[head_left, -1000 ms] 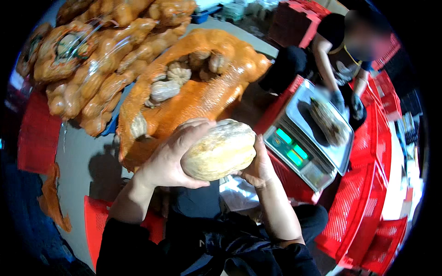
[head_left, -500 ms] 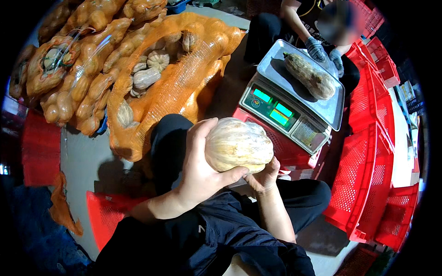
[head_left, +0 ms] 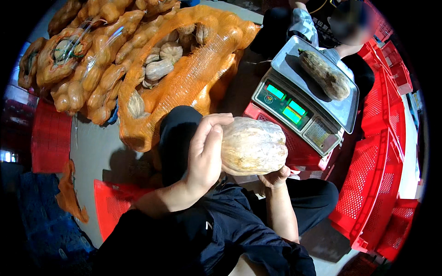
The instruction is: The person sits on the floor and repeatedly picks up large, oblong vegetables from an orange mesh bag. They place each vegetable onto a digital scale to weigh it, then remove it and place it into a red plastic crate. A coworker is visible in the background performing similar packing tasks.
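Grey concrete floor (head_left: pixel 87 147) spreads out under a busy workspace, and what a heap on the far left: bulging orange mesh sacks (head_left: pixel 92 60), packed tight with tan squashes, piled against one another! Just beside them slumps a large orange mesh sack with a gaping mouth (head_left: pixel 202 78), and pale, ribbed squashes (head_left: pixel 159 69) show through the opening.

Now to the middle, where the action is! A plump, cream-and-tan squash with deep ribs (head_left: pixel 255 147) sits up above the person's lap, near the scale, and both hands are on it. The left hand (head_left: pixel 205 152) presses against its left end, fingers bent over the upper edge; the right hand (head_left: pixel 275 178) supports it from below at the lower right, thumb against the skin. So the hands are apart from each other, clamped on that one squash between them.

Over to the right: a pale electronic scale with lit green displays (head_left: pixel 290 110) stands on a red plastic crate (head_left: pixel 301 158), and across its grey metal tray (head_left: pixel 347 115) lies a long, mottled brown squash (head_left: pixel 324 76). Behind the tray sits a co-worker in dark clothing (head_left: pixel 322 20), one gloved hand (head_left: pixel 332 56) partly hidden by the long squash. Red perforated plastic crates (head_left: pixel 354 198) line the right flank, and a crumpled orange mesh scrap (head_left: pixel 69 193) lies at the left.
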The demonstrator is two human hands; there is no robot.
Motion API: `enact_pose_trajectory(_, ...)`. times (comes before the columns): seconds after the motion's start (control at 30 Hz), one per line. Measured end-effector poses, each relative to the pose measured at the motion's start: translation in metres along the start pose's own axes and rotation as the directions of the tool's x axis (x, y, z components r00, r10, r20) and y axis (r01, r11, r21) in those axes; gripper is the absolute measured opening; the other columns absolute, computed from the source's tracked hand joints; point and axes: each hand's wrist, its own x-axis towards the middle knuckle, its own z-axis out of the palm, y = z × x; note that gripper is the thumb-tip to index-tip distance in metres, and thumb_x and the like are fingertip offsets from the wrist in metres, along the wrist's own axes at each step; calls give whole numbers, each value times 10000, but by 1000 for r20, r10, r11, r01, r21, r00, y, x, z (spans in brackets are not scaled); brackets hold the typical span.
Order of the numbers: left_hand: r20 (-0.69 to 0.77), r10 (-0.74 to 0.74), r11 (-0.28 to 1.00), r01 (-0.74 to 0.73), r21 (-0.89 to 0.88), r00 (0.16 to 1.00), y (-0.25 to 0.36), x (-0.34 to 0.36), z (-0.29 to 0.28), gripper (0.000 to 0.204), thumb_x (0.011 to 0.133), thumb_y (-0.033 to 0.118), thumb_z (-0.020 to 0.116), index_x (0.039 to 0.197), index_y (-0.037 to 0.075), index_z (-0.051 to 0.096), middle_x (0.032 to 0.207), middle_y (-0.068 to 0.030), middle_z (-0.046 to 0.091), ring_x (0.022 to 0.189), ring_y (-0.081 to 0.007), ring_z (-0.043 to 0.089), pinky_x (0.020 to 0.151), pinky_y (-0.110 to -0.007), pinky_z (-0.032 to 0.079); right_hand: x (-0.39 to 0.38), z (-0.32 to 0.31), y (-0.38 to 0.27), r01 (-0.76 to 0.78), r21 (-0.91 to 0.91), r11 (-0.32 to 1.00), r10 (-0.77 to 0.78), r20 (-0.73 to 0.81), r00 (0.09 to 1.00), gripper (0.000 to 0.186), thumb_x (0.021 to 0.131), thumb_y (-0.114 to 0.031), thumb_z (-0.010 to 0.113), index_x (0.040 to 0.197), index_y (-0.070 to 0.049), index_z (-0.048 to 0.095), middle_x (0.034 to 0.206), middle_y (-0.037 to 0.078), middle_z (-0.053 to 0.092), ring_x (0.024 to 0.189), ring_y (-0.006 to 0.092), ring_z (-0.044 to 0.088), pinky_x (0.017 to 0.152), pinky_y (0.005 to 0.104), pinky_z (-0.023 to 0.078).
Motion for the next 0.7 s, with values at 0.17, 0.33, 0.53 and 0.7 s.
enact_pose_trajectory(0.17, 43, 92, 980, -98, 172, 995, 17, -3, 9, 251, 972, 102, 385, 1136, -17, 532, 1222, -163, 492, 1163, -237, 464, 1011, -319, 326, 6, 12, 7, -26, 208, 978, 31, -19, 999, 1042, 525, -435, 841, 1380, -99, 350, 1373, 132, 425, 1259, 312, 421, 1062, 497, 342)
enact_pose_trajectory(0.33, 133, 123, 958, -152, 244, 984, 23, -11, 9, 332, 925, 94, 478, 1241, -9, 470, 1305, -179, 422, 1238, -265, 400, 1042, -353, 294, 8, 24, 17, -126, 442, 888, 139, 2, 990, 1036, 466, -351, 858, 1360, -107, 395, 1363, 128, 445, 1248, 319, 426, 1086, 498, 294)
enact_pose_trajectory(0.53, 177, 140, 964, -175, 200, 974, 27, -15, 10, 423, 872, 16, 499, 1285, -20, 414, 1337, -179, 382, 1256, -253, 380, 1051, -348, 283, 7, 25, 12, -104, 457, 883, 102, 30, 994, 1058, 466, -341, 863, 1374, -103, 373, 1366, 135, 440, 1253, 321, 421, 1086, 486, 298)
enact_pose_trajectory(0.7, 175, 57, 980, -89, 176, 983, 30, -14, 12, 521, 821, 23, 596, 1299, -21, 392, 1326, -169, 383, 1252, -234, 380, 1046, -336, 293, 4, 13, 8, -57, 266, 962, 46, 47, 998, 1048, 518, -437, 838, 1379, -91, 353, 1356, 141, 444, 1245, 305, 442, 1059, 473, 356)
